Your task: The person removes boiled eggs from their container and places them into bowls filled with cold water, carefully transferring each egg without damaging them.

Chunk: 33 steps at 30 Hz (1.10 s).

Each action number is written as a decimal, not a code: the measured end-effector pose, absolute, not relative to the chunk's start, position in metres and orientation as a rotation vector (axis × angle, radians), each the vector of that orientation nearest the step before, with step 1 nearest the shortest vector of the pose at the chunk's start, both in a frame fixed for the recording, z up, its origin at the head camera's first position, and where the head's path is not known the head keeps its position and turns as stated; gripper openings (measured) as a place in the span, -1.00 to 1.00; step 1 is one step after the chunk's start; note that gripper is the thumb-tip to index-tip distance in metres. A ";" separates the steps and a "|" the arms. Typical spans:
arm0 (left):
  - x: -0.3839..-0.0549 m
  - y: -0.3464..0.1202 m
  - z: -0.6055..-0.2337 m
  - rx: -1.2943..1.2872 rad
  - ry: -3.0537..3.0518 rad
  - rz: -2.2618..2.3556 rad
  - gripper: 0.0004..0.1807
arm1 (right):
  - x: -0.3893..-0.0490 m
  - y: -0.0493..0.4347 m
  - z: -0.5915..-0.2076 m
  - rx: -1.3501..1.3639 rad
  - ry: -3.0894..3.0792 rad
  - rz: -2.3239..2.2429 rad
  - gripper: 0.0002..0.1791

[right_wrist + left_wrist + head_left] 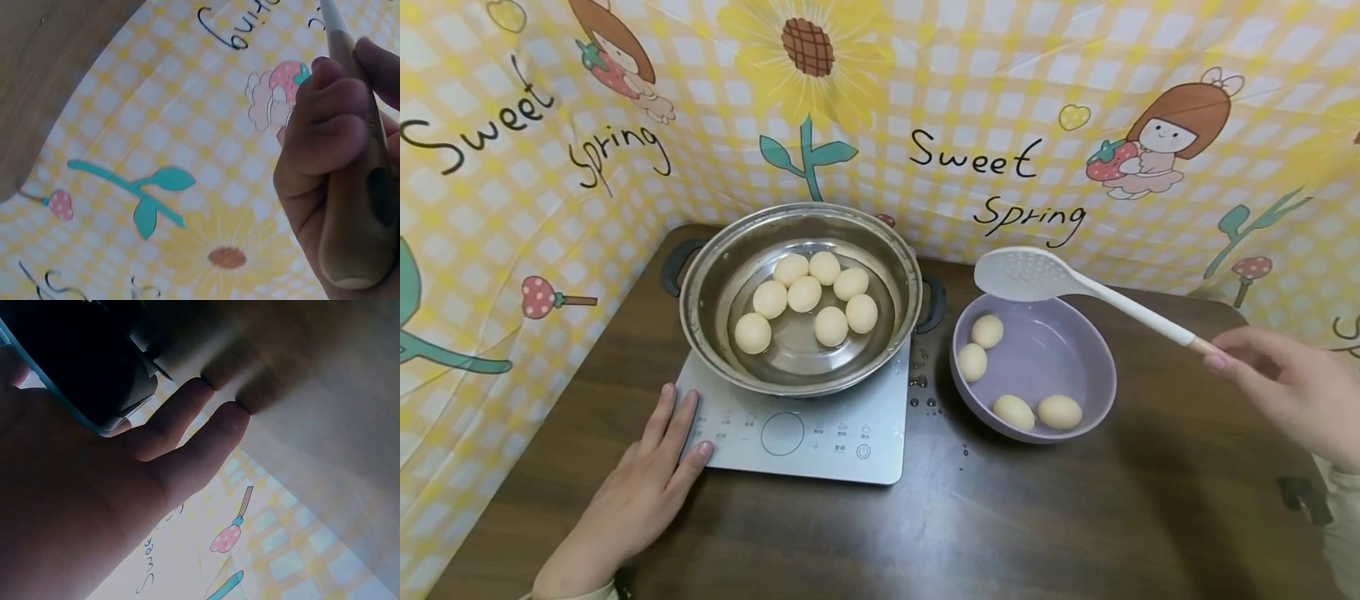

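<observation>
My right hand [1292, 383] grips the wooden handle [359, 231] of a white slotted spoon [1026, 275], fingers wrapped round it in the right wrist view. The spoon's head hangs over the back rim of a purple bowl [1097, 358], with no egg visible on it. Several eggs [1014, 412] lie along the bowl's left and front sides. To the left, a steel pot [801, 367] with several eggs [804, 294] in water stands on a white induction cooker [730, 454]. My left hand [640, 483] rests at the cooker's left edge, fingers fairly straight.
Drops of water [917, 381] dot the brown table [985, 533] between cooker and bowl. Dark side handles [932, 304] stick out from the pot, the right one towards the bowl. A yellow checked cloth [887, 183] hangs behind and at the left.
</observation>
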<state>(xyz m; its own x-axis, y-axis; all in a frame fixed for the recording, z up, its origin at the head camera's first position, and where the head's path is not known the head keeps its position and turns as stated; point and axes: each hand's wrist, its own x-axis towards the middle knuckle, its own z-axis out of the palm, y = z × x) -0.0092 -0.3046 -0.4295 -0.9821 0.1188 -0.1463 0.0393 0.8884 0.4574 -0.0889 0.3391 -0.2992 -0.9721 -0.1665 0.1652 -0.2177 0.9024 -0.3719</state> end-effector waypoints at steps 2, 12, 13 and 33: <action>-0.010 -0.305 -0.429 0.121 2.887 0.697 -0.22 | -0.092 0.332 -0.299 0.304 -2.952 0.678 -0.91; -0.007 -0.307 -0.431 0.102 2.876 0.679 -0.22 | -0.110 0.246 -0.290 0.593 -2.905 0.712 -0.94; -0.006 -0.306 -0.432 0.100 2.872 0.680 -0.22 | -0.112 0.236 -0.289 0.649 -2.885 0.664 -0.94; -0.007 -0.303 -0.428 0.100 2.890 0.691 -0.22 | -0.126 0.147 -0.297 1.094 -2.477 0.248 -0.85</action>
